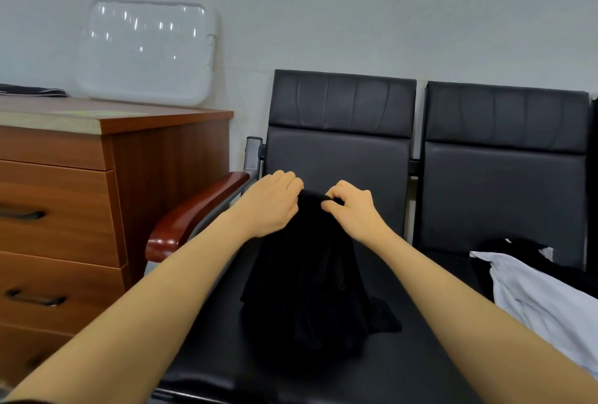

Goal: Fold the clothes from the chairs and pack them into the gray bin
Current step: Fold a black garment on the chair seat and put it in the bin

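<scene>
A black garment (310, 284) hangs bunched above the seat of the left black chair (339, 151). My left hand (273, 203) and my right hand (351, 209) both pinch its top edge, close together, and hold it up in front of the chair back. Its lower part rests crumpled on the seat. A white garment (543, 300) lies on the seat of the right black chair (504, 161), with another dark piece (514, 246) behind it. No gray bin is in view.
A wooden drawer cabinet (74, 196) stands to the left, beside the chair's red-brown armrest (194, 216). A white plastic lid (145, 50) leans on the wall above the cabinet. The wall is close behind the chairs.
</scene>
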Demonstrator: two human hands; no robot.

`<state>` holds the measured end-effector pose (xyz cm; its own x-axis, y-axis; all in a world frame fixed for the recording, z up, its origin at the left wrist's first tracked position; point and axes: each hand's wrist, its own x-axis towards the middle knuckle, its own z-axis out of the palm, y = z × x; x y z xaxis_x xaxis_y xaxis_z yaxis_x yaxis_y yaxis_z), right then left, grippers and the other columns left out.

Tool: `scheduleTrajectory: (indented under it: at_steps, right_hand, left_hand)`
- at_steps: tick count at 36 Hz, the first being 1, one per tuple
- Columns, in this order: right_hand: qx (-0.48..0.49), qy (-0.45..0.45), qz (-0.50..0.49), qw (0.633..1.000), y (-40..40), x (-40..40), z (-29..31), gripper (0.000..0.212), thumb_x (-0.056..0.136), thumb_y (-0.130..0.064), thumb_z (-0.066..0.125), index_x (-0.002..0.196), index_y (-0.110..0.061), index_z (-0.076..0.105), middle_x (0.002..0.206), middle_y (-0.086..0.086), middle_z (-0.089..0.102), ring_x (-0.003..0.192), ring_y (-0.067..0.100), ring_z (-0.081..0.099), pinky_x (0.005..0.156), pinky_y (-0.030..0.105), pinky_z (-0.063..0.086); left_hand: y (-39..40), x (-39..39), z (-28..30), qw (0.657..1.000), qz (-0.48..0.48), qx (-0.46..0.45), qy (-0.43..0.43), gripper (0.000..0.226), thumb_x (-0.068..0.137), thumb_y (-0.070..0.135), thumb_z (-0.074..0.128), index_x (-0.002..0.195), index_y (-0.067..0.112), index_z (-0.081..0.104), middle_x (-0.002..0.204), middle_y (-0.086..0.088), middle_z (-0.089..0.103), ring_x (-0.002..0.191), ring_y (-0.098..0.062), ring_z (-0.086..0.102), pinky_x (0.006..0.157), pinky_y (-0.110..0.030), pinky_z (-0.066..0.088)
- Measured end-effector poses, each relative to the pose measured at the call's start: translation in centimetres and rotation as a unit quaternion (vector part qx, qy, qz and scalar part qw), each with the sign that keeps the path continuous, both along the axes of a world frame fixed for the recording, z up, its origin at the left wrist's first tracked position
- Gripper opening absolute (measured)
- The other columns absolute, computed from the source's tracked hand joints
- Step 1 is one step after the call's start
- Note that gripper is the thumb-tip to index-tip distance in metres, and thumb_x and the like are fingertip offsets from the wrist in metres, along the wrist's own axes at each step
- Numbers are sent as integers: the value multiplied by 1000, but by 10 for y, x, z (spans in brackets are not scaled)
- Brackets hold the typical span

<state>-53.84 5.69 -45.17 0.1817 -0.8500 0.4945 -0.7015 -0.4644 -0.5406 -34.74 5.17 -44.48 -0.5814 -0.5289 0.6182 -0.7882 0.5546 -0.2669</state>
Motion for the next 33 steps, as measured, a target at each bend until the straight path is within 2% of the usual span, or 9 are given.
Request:
scheduleTrajectory:
  at_steps: [7,11,15,19,22,25,28,31,33]
  right_hand:
    - [-3,9,-5,1000,-2,-8,1,17,89,-21,56,75,-12,59,82,-4,50,87,25,52,89,39,41]
    - [-7,0,8,1000,3,-8,4,16,90,-18,57,74,-15,59,83,-4,50,82,17,52,77,30,43]
    - [-14,20,-2,1000,6,-15,5,24,92,-10,44,92,-18,67,91,-7,51,88,11,53,80,26,44]
    - [-57,121,-75,988,5,-26,8,34,96,-9,36,115,-17,62,102,-8,47,90,10,49,68,24,35]
    - [-97,144,-138,975,5,-33,12,36,97,-9,36,125,-17,57,110,-2,49,95,16,53,64,26,37]
    - [-121,123,-186,967,7,-40,21,42,95,-4,37,133,-17,51,111,-2,50,89,20,55,63,32,42]
    - [-124,96,-226,961,10,-44,35,43,91,2,37,129,-15,51,116,-2,51,87,23,56,66,33,41]
    - [-105,-10,-258,960,14,-46,53,38,87,6,36,116,-11,55,124,3,49,95,29,55,73,35,39]
    - [-101,-96,-256,956,16,-47,65,35,85,8,36,108,-9,56,121,6,49,95,30,55,80,41,46]
  left_hand:
    - [0,-4,4,997,-1,52,59,38,97,7,40,134,11,45,117,-5,55,100,-22,55,84,-30,44]
    - [3,-8,5,996,30,35,73,34,95,6,44,126,19,43,103,-4,61,78,-23,60,70,-38,51]
    - [3,-9,7,995,70,27,70,30,96,6,42,124,14,47,109,-5,58,83,-25,60,67,-32,44]
    - [4,-10,11,978,75,63,184,28,99,8,37,123,11,52,118,-6,57,99,-28,58,80,-35,45]
    - [5,-10,17,937,64,105,327,26,99,8,38,118,8,57,112,-11,62,98,-29,60,86,-40,49]
    - [7,-10,24,896,46,116,427,25,98,4,37,113,6,57,97,-14,64,80,-26,64,75,-32,51]
    - [7,-8,33,859,43,113,498,26,97,2,37,112,5,57,96,-12,63,78,-24,65,70,-24,47]
    - [8,-8,45,836,46,96,539,25,97,3,36,111,7,56,102,-10,62,87,-24,62,79,-32,48]
    - [10,-9,55,831,57,79,547,25,97,3,36,113,5,55,100,-3,56,89,-16,53,77,-26,39]
